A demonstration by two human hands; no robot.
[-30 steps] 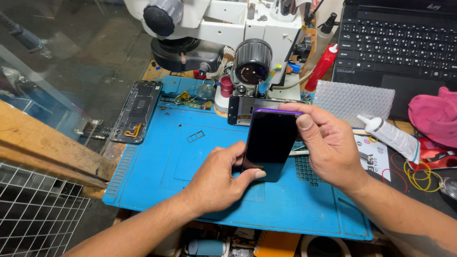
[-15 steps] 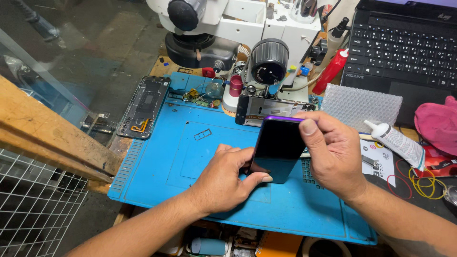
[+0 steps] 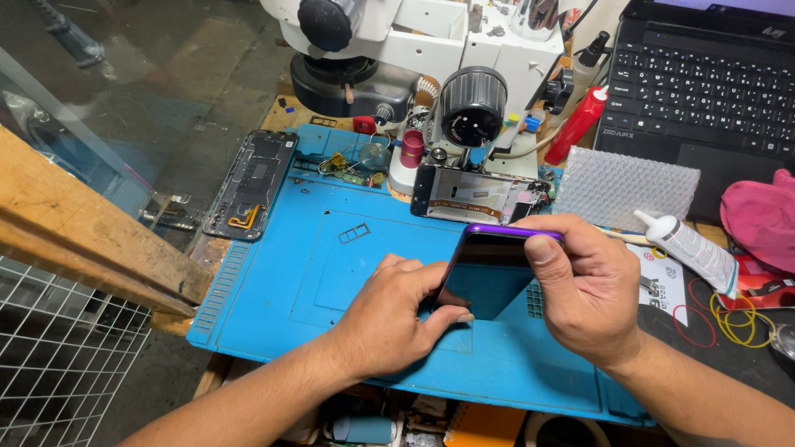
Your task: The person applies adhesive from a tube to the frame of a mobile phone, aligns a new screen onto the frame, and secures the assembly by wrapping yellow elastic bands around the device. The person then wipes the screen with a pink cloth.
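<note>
A dark phone with a purple edge [image 3: 490, 277] stands tilted over the blue work mat [image 3: 331, 281]. My right hand [image 3: 584, 290] grips its top right corner, thumb across the upper edge. My left hand [image 3: 397, 319] holds the phone's lower left side, its thumb pressed against the bottom of the dark glass. Both hands are on the phone at the mat's front middle.
An opened phone frame [image 3: 476, 194] lies under a white microscope [image 3: 397, 41]. Another stripped phone body [image 3: 252, 182] rests at the mat's left edge. A laptop [image 3: 704, 91], bubble wrap [image 3: 625, 186], red bottle [image 3: 575, 124], glue tube [image 3: 687, 248], pink cloth [image 3: 762, 219] and rubber bands [image 3: 733, 319] crowd the right. A wooden plank [image 3: 74, 232] and wire grid [image 3: 50, 364] lie left.
The phone has tipped lower toward the mat, and my left thumb has slid onto its lower glass. The view has shifted slightly; both hands keep their hold.
</note>
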